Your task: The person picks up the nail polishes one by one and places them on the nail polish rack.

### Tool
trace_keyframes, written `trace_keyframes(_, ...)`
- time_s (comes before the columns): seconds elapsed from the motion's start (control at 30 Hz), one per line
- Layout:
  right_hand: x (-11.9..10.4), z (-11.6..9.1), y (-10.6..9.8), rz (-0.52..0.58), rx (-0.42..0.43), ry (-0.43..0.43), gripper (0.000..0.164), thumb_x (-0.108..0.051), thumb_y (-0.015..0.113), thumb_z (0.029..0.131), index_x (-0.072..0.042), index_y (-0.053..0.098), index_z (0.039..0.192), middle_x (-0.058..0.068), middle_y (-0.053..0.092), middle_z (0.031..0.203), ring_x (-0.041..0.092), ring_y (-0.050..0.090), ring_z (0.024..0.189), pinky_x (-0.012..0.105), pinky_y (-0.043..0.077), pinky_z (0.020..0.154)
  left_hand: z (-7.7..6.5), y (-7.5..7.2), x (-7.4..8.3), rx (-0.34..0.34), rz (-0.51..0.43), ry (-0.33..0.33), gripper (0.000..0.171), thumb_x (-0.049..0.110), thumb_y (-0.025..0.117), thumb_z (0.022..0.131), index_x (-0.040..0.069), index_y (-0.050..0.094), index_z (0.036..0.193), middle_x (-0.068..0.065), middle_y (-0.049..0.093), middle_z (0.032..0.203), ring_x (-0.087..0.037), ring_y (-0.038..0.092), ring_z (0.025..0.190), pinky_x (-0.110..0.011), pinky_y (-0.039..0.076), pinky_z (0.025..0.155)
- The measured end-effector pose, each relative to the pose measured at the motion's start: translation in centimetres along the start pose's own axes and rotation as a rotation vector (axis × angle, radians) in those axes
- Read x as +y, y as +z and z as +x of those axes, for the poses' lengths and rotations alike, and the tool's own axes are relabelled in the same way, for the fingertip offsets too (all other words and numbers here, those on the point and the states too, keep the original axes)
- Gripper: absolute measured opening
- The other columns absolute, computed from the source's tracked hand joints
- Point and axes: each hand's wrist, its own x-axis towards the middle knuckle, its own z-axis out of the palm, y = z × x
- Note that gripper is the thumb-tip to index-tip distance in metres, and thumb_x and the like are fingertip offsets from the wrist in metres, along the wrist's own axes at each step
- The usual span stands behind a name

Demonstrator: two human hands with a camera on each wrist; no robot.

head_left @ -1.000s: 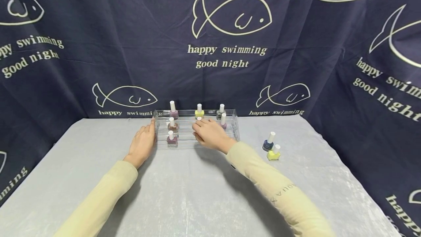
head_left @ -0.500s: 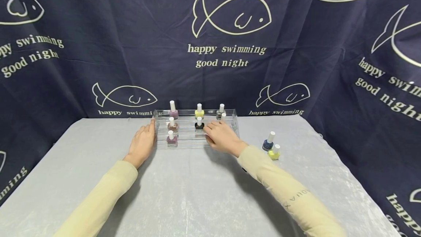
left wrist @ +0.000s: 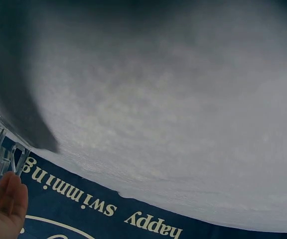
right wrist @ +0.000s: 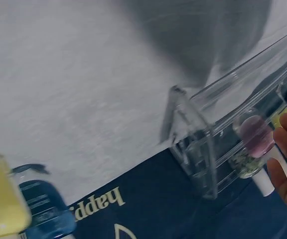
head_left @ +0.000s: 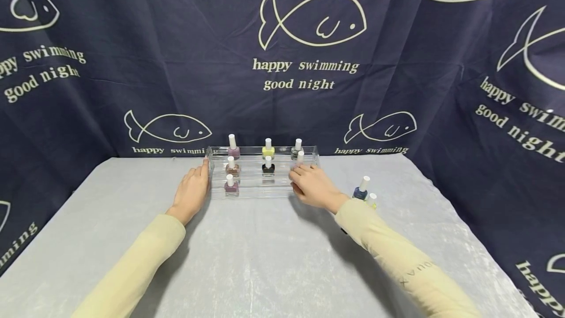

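Note:
A clear tiered rack [head_left: 253,191] stands at the back of the table, holding several white-capped nail polish bottles. My left hand [head_left: 191,191] rests against its left end with fairly straight fingers; in the left wrist view its fingers [left wrist: 15,199] touch the clear end. At the rack's right side my right hand [head_left: 314,185] hovers before a pink nail polish [right wrist: 255,134], partly covering it in the head view. Its fingers look loose and hold nothing visible. On the rack also stand a black nail polish [head_left: 268,169], a copper one [head_left: 232,170] and a purple one [head_left: 231,188].
Right of the rack, a blue nail polish [head_left: 360,193] and a yellow nail polish [head_left: 372,201] stand on the grey cloth [head_left: 247,259], partly behind the right sleeve. A dark blue fish-print curtain [head_left: 309,112] closes off the back and sides.
My right hand has moved right along the rack, from in front of the black nail polish, which now shows fully, to the pink one. The left hand has stayed in place.

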Motion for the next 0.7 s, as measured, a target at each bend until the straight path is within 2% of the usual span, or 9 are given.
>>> trace_keyframes(0.2, 1.4, -0.9, -0.5, 0.0, -0.019, 0.033, 0.014, -0.018, 0.057, 0.08, -0.012, 0.06, 0.092, 0.002, 0.065, 0.091, 0.021, 0.06, 0.089, 0.036, 0.046, 0.072, 0.1, -0.5, 0.1, -0.012, -0.004, -0.009, 0.057, 0.008, 0.055, 0.087, -0.008, 0.031, 0.136, -0.024, 0.06, 0.106, -0.034, 0.055, 0.094, -0.043, 0.048, 0.078)
trace_keyframes(0.43, 2.7, -1.9, -0.9, -0.019, -0.014, 0.067, 0.006, -0.017, 0.057, 0.079, -0.012, 0.055, 0.082, 0.002, 0.062, 0.08, 0.021, 0.058, 0.078, 0.035, 0.042, 0.063, 0.1, -0.5, 0.0, -0.011, 0.0, -0.01, 0.058, 0.008, 0.055, 0.087, -0.008, 0.03, 0.136, -0.023, 0.061, 0.104, -0.034, 0.055, 0.093, -0.043, 0.048, 0.078)
trace_keyframes(0.7, 4.1, -3.2, -1.4, -0.012, -0.03, 0.127, 0.007, -0.016, 0.058, 0.079, -0.011, 0.057, 0.084, 0.003, 0.062, 0.082, 0.023, 0.057, 0.079, 0.037, 0.042, 0.064, 0.1, -0.6, 0.0, -0.014, -0.005, -0.003, 0.057, 0.008, 0.054, 0.087, -0.008, 0.03, 0.136, -0.023, 0.061, 0.104, -0.033, 0.055, 0.092, -0.042, 0.048, 0.077)
